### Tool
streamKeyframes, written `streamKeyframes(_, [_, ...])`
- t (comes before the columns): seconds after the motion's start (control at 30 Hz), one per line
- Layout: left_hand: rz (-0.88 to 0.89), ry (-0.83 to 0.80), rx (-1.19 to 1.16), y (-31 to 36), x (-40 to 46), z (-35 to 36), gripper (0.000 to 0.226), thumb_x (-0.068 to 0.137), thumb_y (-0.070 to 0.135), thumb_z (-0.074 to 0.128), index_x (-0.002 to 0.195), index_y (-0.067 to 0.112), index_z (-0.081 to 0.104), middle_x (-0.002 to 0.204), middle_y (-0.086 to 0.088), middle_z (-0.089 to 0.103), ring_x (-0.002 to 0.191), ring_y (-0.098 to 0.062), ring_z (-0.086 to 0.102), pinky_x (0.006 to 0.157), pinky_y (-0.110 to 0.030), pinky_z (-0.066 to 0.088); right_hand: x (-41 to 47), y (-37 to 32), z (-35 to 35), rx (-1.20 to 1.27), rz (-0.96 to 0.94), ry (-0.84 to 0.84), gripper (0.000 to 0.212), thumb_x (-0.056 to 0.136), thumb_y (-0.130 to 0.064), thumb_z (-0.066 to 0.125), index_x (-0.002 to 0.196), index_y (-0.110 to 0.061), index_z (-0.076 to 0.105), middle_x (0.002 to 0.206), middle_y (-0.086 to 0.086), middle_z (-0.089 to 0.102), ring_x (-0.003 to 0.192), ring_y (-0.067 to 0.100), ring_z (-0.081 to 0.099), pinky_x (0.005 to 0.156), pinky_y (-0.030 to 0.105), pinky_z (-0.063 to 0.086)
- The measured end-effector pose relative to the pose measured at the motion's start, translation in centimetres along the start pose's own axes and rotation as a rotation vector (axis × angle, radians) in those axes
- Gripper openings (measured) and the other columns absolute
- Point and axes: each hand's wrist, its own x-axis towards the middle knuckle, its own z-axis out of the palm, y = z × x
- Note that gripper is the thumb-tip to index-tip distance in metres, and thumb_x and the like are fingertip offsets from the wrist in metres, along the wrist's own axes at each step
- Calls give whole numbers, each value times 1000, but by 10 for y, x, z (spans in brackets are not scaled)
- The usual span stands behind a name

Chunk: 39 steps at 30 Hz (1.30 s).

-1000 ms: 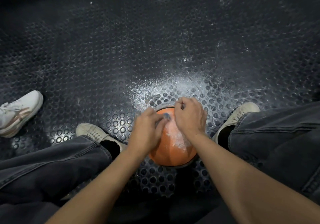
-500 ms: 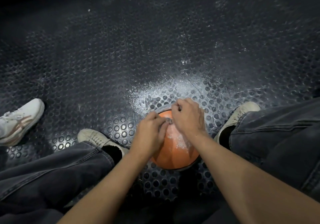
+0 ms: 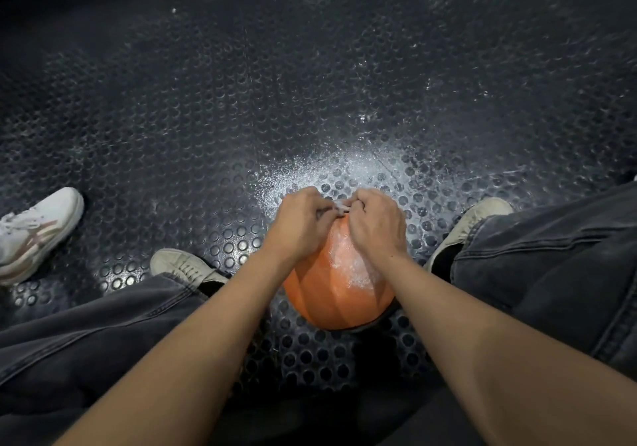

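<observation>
Orange and dusted with powder, the ball (image 3: 331,294) sat on the studded floor (image 3: 241,100) just beneath your fingers. Your left hand (image 3: 303,221) and right hand (image 3: 375,225) both pinched the pale wisp (image 3: 339,207) at its top. Powder-slick fingertips could have lost it, or a hard tug torn it.

Dim shot; light pools mid-frame on the studded floor (image 3: 206,118), w/ glare off the studs & white dust (image 3: 310,173). Orange ball (image 3: 337,294) has a shiny patch on top. Corners fade to near black, edges bend (wide-angle), far floor soft.
</observation>
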Motion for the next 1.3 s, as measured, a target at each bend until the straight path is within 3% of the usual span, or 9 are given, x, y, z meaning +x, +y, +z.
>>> streamKeyframes(0.17, [116,-70,-74,-17,-47,-20,14,85,12,71,98,10,76,84,0,67,72,-10,62,66,-9,44,7,7,5,66,6,5,28,100,-17,48,84,-21,71,103,-4,70,86,14,61,88,40,52])
streamKeyframes(0.37, [113,-20,-16,-4,2,2,16,86,17,64,84,7,76,77,-8,64,69,-21,59,66,-38,50,6,7,2,14,-8,42,29,99,-17,47,82,-20,70,93,-5,68,85,17,59,84,39,48])
streamKeyframes(0.53, [154,-39,-61,-25,-45,-16,15,88,18,68,99,12,76,85,1,66,72,-10,61,67,-19,48,10,10,9,59,-6,0,29,101,-16,49,81,-21,69,104,-8,70,65,4,50,69,33,51])
streamKeyframes(0.63, [121,15,-68,-13,-34,-4,12,87,17,67,92,12,77,82,-2,66,71,-12,59,67,-22,46,11,8,5,66,12,-7,30,101,-17,48,82,-24,71,89,-9,69,58,6,49,52,25,35])
streamKeyframes(0.77, [22,-9,3,8,4,8,15,89,19,65,92,11,77,83,-6,63,75,-19,56,70,-33,46,15,12,-2,98,59,39,30,100,-17,47,83,-27,71,91,-6,71,69,13,58,57,28,41])
streamKeyframes(0.9, [85,-26,-65,-9,-42,-8,13,87,19,69,98,16,76,81,7,55,70,-5,51,64,-8,37,17,11,4,90,59,12,26,101,-15,49,91,-13,73,99,-4,72,53,2,46,45,18,32])
streamKeyframes(1.0, [-136,-70,-234,-15,-56,-20,18,84,25,72,102,24,74,90,8,59,82,-3,57,67,-6,38,18,4,-5,240,12,36,23,99,-7,50,87,-7,70,91,-2,68,54,0,44,39,9,29])
streamKeyframes(1.2, [-578,124,-737,-8,-32,-29,32,91,25,64,123,19,64,95,-4,73,85,-13,71,80,-28,57,-4,16,-5,183,235,313,31,98,-24,51,68,-23,55,78,-2,63,69,16,51,79,35,52])
streamKeyframes(1.3, [-682,189,-788,-3,-30,-21,17,96,27,58,98,15,70,86,-6,74,80,-21,71,79,-39,58,-25,15,0,76,209,224,20,99,-32,49,84,-28,62,94,-9,56,92,15,49,97,39,42])
